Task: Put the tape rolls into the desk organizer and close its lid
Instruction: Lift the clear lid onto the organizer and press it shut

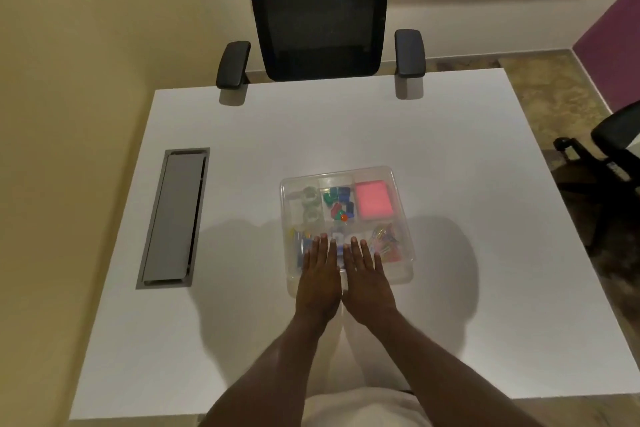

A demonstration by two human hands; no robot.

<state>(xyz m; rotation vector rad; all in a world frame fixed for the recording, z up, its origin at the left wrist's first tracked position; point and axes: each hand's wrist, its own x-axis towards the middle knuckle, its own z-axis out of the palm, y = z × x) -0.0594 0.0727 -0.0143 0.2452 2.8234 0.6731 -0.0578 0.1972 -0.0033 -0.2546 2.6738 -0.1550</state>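
Both hands, left hand (320,279) and right hand (367,279), lie flat, fingers together, on the desk organizer's lid (398,180). Tape rolls (309,204) sit beyond the left fingertips. White desk (450,288); black chair (318,10) opposite.

desk organizer (398,184): clear glossy plastic | desk (346,128): matt white | chair (318,10): black mesh

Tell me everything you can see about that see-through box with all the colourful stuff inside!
The desk organizer is a clear plastic box, roughly square, lying flat on the white desk. Its clear lid looks closed. Dividers split it into compartments: two tape rolls far left, small coloured pieces in the far middle, a pink pad far right, colourful clips along the near side. The left hand and right hand rest flat on its near edge.
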